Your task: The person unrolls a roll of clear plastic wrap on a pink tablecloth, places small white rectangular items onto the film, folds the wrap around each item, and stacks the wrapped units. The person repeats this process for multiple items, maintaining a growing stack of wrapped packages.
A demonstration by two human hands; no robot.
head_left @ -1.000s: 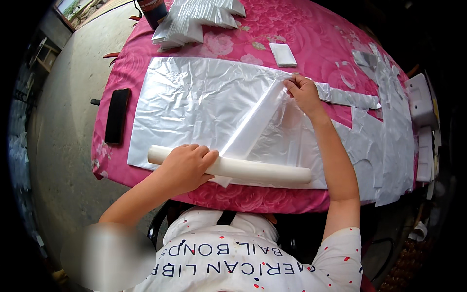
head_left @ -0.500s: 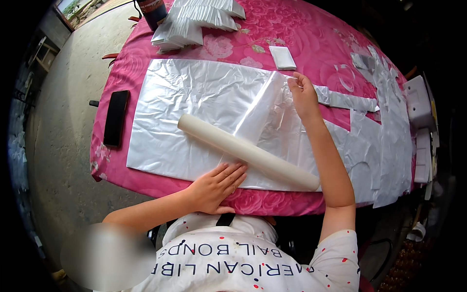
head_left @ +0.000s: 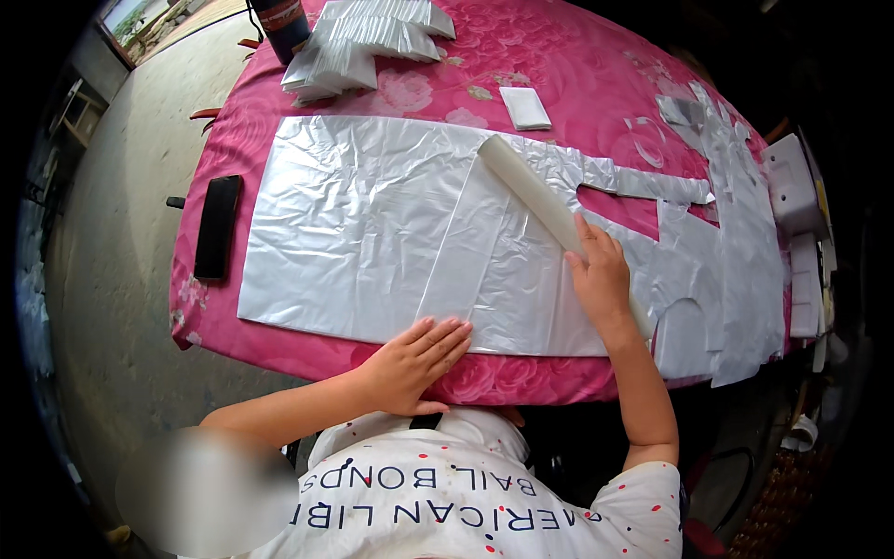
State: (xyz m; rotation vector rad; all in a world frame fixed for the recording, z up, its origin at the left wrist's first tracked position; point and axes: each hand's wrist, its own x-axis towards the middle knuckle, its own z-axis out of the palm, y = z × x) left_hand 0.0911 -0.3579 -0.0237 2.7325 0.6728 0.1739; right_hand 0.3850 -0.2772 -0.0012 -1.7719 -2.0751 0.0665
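Note:
A stack of thin, shiny white plastic bags [head_left: 345,214] with cut-out handles lies flat across the table, handles to the right. A folded-over band of film [head_left: 463,244] crosses its middle. My left hand [head_left: 419,363] rests flat on the stack's near edge, fingers stretched out at the lower end of that band. Slanting over the right part of the stack is a long off-white tube [head_left: 528,180]. My right hand [head_left: 603,275] grips it near its middle, with the thumb on its left side; hand and forearm hide part of its near half.
A pink floral tablecloth [head_left: 549,56] covers the table. Folded white plastic packets [head_left: 372,47] are heaped at the far left beside a dark container [head_left: 279,26]; a single packet [head_left: 525,108] lies nearer. A black phone [head_left: 218,228] sits at left. More plastic sheets [head_left: 745,252] cover the right end.
My right hand has left the film's far edge and taken hold of the tube. The tube has shifted right and turned steeper. The film fold lies flatter; my left hand stays put.

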